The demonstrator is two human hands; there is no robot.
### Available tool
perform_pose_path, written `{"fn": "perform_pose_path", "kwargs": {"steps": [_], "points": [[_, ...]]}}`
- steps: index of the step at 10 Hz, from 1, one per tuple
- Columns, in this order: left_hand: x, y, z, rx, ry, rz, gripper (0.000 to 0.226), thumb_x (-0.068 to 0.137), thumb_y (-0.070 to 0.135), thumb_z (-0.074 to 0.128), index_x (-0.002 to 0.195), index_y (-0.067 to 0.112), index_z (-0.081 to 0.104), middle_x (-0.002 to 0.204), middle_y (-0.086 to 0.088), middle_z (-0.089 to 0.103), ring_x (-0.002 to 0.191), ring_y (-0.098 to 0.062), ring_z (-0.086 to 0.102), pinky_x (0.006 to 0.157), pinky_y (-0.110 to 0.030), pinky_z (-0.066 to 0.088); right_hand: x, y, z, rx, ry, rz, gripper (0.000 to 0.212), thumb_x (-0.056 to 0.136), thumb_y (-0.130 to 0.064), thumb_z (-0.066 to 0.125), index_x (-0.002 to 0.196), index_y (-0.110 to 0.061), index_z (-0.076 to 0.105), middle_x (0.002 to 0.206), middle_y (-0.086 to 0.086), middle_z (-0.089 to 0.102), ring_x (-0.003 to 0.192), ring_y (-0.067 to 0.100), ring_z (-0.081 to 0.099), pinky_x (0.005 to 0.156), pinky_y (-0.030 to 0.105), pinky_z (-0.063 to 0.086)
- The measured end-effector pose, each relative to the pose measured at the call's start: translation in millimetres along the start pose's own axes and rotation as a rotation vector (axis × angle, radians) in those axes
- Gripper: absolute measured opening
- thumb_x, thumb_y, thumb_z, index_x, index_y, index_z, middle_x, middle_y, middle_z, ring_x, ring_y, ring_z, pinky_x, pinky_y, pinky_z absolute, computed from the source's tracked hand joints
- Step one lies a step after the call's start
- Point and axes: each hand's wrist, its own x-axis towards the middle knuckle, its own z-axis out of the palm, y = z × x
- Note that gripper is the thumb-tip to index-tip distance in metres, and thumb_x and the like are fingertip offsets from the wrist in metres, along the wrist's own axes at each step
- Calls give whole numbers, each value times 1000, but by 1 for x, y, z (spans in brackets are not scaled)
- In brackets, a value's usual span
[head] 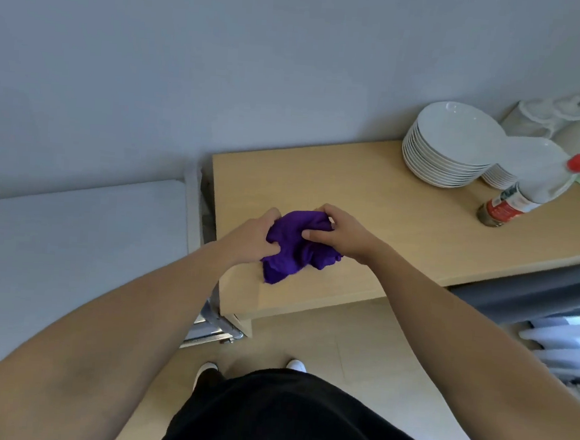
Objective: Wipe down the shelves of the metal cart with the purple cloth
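1. The metal cart [74, 239] fills the left of the frame. Its pale top shelf lies flat, and its steel legs show low down near the centre, just beside the table corner. I judge that I have not yet started wiping it. The cloth should go there next, flat on the shelf, wiped in overlapping strokes from the far edge toward me. The lower shelves are hidden from here.
2. The wooden table [402, 210] runs from the centre to the right edge of the frame. My hands work over its near left corner, so the cart is close on my left.
3. A stack of white plates [447, 152] stands in the upper right, well apart from my hands, so there is no risk of knocking it.
4. The purple cloth [289, 254] is bunched between my hands at the centre of the frame, with one corner hanging toward the table top. I want to fold it into a flat pad so that a broad face meets the shelf.
5. My left hand [250, 234] has its fingers curled into the cloth's left side. My right hand [342, 233] pinches the right side, thumb in front. Both hands grip firmly.
6. A bottle with a red cap [506, 205] leans at the right edge of the frame. Its label is red and white, but the print is too blurred to read. I see no other writing.
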Motion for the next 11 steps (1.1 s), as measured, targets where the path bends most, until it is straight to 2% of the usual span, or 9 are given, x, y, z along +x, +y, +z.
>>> {"fn": "perform_pose_path", "kwargs": {"steps": [3,4,5,6,7,8,9,10,11], "points": [[-8,-12,6,-89,66,-126,15,95,15,45,103,23,55,92,2,63,85,-17,60,66,-24,46,11,13,2,-40,-94,132,57,71,-49,80,108,-16,52,105,2,64,93,17,66,77,33,58],[-5,-20,10,-31,84,-135,21,97,16,45,115,23,54,103,-2,64,93,-19,61,77,-30,53,16,26,12,-83,-35,166,57,74,-47,79,112,-16,49,109,2,62,95,16,62,80,33,56],[-4,-30,19,93,181,-203,37,97,16,49,134,16,46,121,-8,59,105,-23,58,90,-38,52,22,42,24,-299,127,141,68,77,-39,76,132,-18,41,128,8,50,110,23,54,95,39,49],[-6,-39,30,369,314,-189,45,93,20,54,137,18,44,130,-12,46,118,-30,48,98,-43,45,21,46,36,-537,267,69,68,82,-33,71,140,-22,37,138,9,36,123,30,40,105,42,39],[-9,-40,42,610,395,-14,31,89,21,60,120,22,59,119,-9,46,112,-28,46,93,-41,44,18,46,48,-737,336,-127,41,85,-30,67,123,-24,55,129,4,43,119,26,41,100,37,41],[-7,-41,53,680,325,10,25,92,28,56,117,24,59,117,-5,47,114,-24,44,91,-37,45,17,52,58,-827,181,-202,23,91,-32,59,113,-26,60,122,-2,52,115,21,46,95,35,42],[-6,-40,55,593,188,-74,30,95,31,51,124,26,52,123,-3,48,121,-23,42,93,-36,46,15,56,59,-787,133,-167,21,93,-31,57,114,-28,59,124,-4,52,115,18,47,95,34,43],[-5,-37,45,410,144,-108,30,94,31,54,123,26,57,125,-2,50,123,-23,42,100,-35,42,17,54,50,-676,72,-176,21,90,-27,60,111,-27,63,122,-6,56,112,15,50,96,31,43],[-22,-21,21,89,10,-142,27,96,31,56,122,25,59,121,4,58,114,-15,53,92,-21,43,2,41,20,-413,-76,-68,19,90,-23,63,108,-21,68,114,-8,65,104,9,58,94,26,45]]}}
